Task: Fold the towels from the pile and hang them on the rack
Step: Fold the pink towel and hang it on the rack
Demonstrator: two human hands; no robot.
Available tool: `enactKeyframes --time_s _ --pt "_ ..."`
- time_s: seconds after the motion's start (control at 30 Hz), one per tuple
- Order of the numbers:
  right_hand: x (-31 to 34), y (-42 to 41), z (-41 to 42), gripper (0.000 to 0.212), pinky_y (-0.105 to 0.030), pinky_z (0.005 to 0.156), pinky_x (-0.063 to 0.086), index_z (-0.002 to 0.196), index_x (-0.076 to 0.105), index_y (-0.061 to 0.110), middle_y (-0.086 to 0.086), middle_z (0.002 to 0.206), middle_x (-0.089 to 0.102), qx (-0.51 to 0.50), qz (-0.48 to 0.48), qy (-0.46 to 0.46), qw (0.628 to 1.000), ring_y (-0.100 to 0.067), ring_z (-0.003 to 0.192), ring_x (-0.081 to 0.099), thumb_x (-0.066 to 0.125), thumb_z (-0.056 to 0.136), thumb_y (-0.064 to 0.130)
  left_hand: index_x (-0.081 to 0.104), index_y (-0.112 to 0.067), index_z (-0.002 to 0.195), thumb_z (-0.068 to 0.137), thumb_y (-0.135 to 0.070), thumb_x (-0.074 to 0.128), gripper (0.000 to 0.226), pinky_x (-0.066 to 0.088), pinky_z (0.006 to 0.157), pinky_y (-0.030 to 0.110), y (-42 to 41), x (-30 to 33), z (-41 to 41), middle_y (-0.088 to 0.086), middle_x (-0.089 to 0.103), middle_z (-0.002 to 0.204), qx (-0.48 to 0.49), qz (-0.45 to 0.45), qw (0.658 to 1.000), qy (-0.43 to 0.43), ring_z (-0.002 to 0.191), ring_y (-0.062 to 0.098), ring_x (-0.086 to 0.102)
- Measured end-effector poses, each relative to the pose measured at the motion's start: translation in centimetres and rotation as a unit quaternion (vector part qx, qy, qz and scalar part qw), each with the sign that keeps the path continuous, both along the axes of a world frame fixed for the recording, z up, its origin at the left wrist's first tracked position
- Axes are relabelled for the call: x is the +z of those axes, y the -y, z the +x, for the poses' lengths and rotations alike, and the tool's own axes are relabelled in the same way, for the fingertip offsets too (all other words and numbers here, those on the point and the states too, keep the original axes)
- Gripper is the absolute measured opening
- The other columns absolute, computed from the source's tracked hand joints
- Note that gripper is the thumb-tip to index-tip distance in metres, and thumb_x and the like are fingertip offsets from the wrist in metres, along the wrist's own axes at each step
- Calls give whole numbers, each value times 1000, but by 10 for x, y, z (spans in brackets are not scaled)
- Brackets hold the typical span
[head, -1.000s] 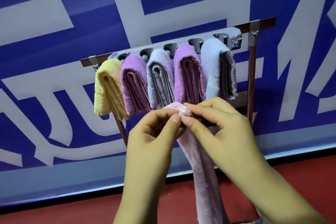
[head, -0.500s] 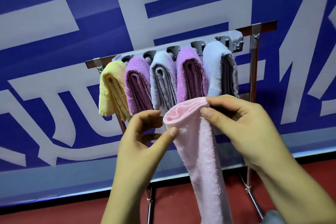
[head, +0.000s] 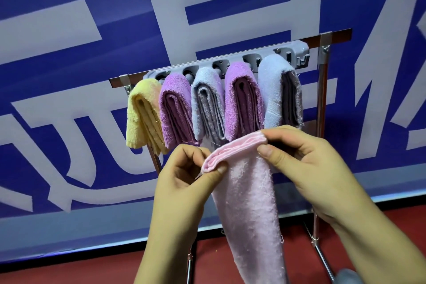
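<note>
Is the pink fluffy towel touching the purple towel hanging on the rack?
Cannot tell. In the head view, the folded pink terry towel's top edge overlaps the right-hand purple folded towel's bottom, so no gap or contact shows.

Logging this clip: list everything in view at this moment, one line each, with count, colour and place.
pink towel: 1, pale pink, held up below the rack, hanging down
yellow towel: 1, yellow, folded, leftmost on rack
purple towels: 2, purple, folded, second and fourth from left
grey-blue towels: 2, grey-blue, folded, third and fifth from left
rack: 1, metal frame with grey hook strip, before the banner
banner: 1, blue with pale lettering, behind
floor: red, below
left hand: pinches the pink towel's left top corner
right hand: pinches its right top corner
</note>
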State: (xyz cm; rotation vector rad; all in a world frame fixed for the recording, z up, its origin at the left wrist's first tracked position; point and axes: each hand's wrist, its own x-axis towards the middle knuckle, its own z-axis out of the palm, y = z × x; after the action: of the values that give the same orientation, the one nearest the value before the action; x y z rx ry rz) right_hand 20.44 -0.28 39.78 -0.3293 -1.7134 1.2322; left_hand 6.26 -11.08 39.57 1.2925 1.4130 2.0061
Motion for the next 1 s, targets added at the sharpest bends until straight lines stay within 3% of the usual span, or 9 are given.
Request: enactKeyframes --time_s 0.2,0.27,0.37,0.43,0.53,0.7,0.77,0.83,1.0 --pt "5 4 3 22 -10 73 49 91 70 20 10 86 74 84 -63 -31 994 2 82 66 62 70 17 57 -19 83 53 -20 79 37 50 63 19 -2 -3 -1 -4 62 74 -45 -4 999 27 72 8 58" --pt "6 4 3 22 -10 71 50 86 71 22 10 82 75 95 -78 -43 992 2 79 67 61 67 15 61 -28 97 56 -22 79 45 53 72 22 0 0 -2 -7 64 83 -61 -26 998 -24 81 8 61" --pt "6 2 4 22 -10 71 49 86 71 21 10 81 75 93 -83 -42 991 3 79 67 62 66 15 58 -38 110 66 -29 77 49 51 91 36 7 10 -8 -7 59 108 -38 -17 982 -187 105 12 60" --pt "6 1 5 23 -11 73 50 89 70 18 9 85 75 92 -77 -31 992 1 82 67 62 67 16 60 -39 106 72 -35 73 37 49 95 38 11 21 -13 -7 54 115 -7 -16 949 -313 116 22 56" --pt "6 1 5 22 -11 73 50 89 70 18 9 85 75 96 -74 -26 992 1 82 67 61 68 16 63 -35 98 74 -42 70 26 46 95 28 10 36 -19 -13 53 114 -23 -83 900 -426 117 16 54" --pt "6 2 4 22 -13 74 50 89 71 17 6 87 75 104 -64 -17 992 -1 83 67 61 70 17 64 -28 94 74 -46 72 28 42 88 15 0 47 -22 -13 50 112 -99 -172 850 -488 109 10 54" --pt "6 -1 6 23 -14 75 51 90 72 17 4 89 75 86 -68 -17 994 -2 84 68 61 70 18 65 -23 88 76 -43 72 24 45 84 19 0 49 -22 -8 51 109 -125 -179 839 -499 102 15 55" --pt "5 -4 9 24 -15 77 51 91 72 18 5 89 75 53 -73 -24 996 -2 84 67 62 70 20 65 -24 87 77 -42 71 21 47 83 26 4 51 -23 -8 53 107 -115 -158 837 -511 101 17 56" --pt "4 1 13 22 -10 73 49 88 72 23 11 85 75 27 -61 -28 997 2 80 66 62 68 22 66 -26 86 79 -45 67 20 45 78 17 12 55 -24 -13 52 101 -44 -109 836 -536 98 10 57"
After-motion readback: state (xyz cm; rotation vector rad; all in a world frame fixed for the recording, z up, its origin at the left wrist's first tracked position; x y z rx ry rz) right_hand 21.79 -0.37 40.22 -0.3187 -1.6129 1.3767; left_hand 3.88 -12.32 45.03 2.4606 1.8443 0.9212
